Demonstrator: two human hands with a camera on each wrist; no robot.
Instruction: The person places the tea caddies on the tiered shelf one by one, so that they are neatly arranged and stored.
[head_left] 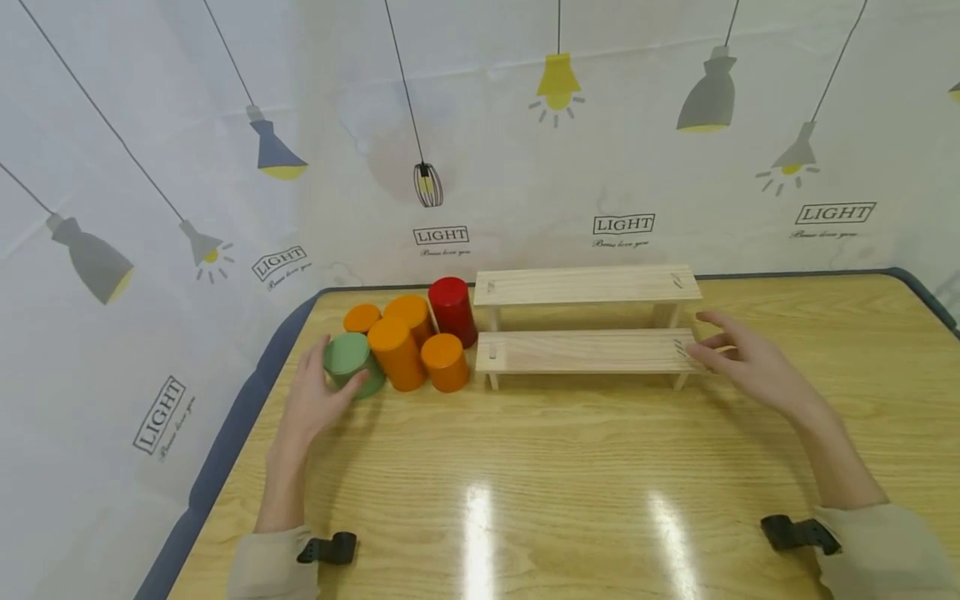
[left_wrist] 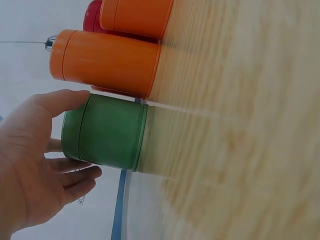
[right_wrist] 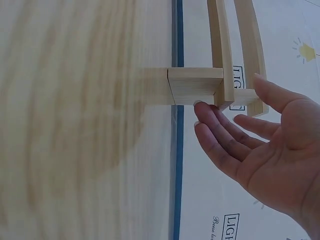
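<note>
The canisters (head_left: 397, 357) are coloured green, orange and red, and the white backdrop (head_left: 510, 175) is patterned with grey, blue and yellow lamps (head_left: 558, 77).

a table (head_left: 570, 450) bears one green canister (head_left: 363, 377), one red canister (head_left: 453, 310), four orange canisters (head_left: 397, 357) and two-level shelving (head_left: 585, 351).

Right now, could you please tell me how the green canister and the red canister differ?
The green canister is squat, while the red canister looks taller for its width. The green canister stands at the group's front left, with the left hand around it; the red canister stands at the back, beside the wooden stand, untouched. Both are upright cylinders on the table.
</note>
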